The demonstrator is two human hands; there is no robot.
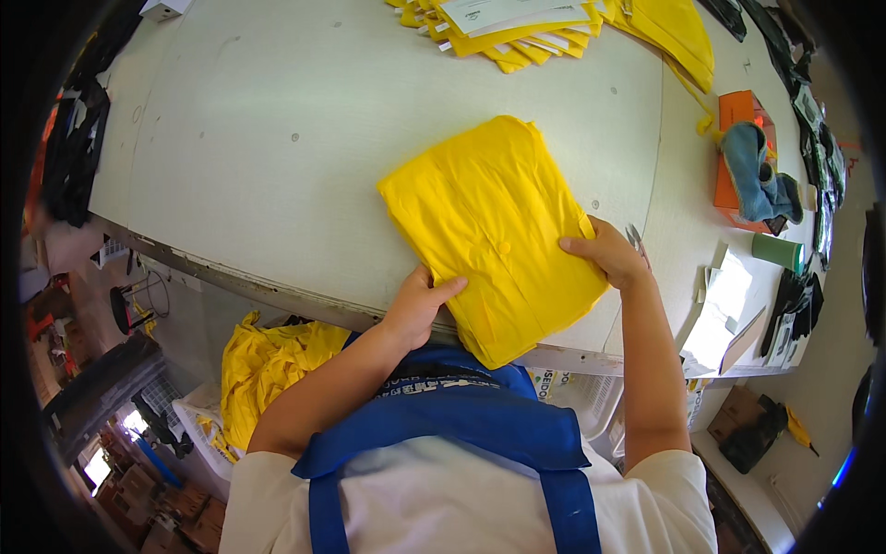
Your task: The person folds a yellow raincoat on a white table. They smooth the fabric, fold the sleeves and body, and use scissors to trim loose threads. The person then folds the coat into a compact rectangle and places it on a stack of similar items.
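Note:
A yellow garment [489, 240], folded into a rough rectangle, lies tilted over the near edge of the white table. A round yellow button shows at its middle. My left hand [423, 303] grips its lower left side, thumb on top and fingers hidden beneath. On its right side my right hand [609, 249] is closed the same way, thumb pressed on the upper face. The garment's lower corner hangs past the table edge towards my blue apron [452, 425].
Stacked folded yellow garments with white papers [517, 23] lie at the far side. A loose yellow garment [678, 37] is beside them. At right are an orange box [729, 175] with blue cloth, a green cylinder [778, 251] and scissors [635, 238]. Crumpled yellow garments [268, 369] fill a white basket [198, 420] below left.

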